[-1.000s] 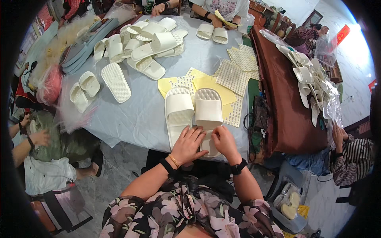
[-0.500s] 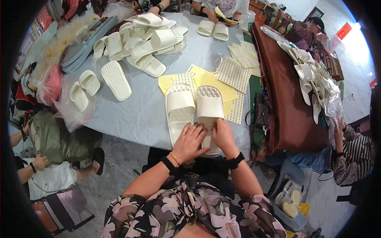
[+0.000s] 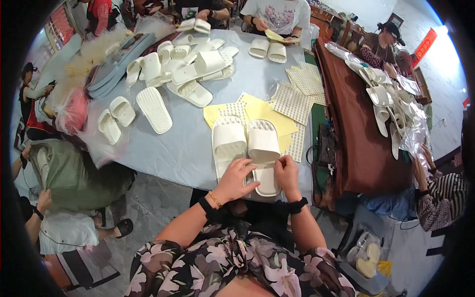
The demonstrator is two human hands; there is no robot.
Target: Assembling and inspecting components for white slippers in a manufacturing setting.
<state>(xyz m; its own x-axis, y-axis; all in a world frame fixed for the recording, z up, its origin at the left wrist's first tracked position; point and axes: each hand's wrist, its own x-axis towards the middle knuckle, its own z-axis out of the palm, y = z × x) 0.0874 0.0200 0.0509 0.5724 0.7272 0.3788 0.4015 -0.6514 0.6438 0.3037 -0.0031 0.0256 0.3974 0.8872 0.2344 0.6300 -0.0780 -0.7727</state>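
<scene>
A pair of cream slide slippers lies side by side at the table's near edge, toes pointing away from me. My left hand [image 3: 234, 181] is over the heel end of the left slipper [image 3: 228, 138], fingers stretched and thumb apart. The thumb reaches toward the insole of the right slipper [image 3: 263, 143]. My right hand [image 3: 287, 174] is closed, fingers curled, at the right slipper's outer edge; anything in its fingertips is too small to make out. Beyond the toes lie yellow backing sheets [image 3: 274, 119] and sticker sheets [image 3: 293, 103] with rows of small dark marks.
A heap of cream slippers [image 3: 198, 69] covers the table's far left, near a sole-up slipper [image 3: 154, 110] and a smaller pair [image 3: 122, 111]. Across the table a person handles a yellow sheet [image 3: 279, 36] behind another pair [image 3: 277, 53]. More slippers lie on a brown surface [image 3: 346, 128] at right.
The view has shifted, showing more of the far side. My right hand has moved back off the right slipper's strap to its outer edge, and my left fingers have drawn back slightly.
</scene>
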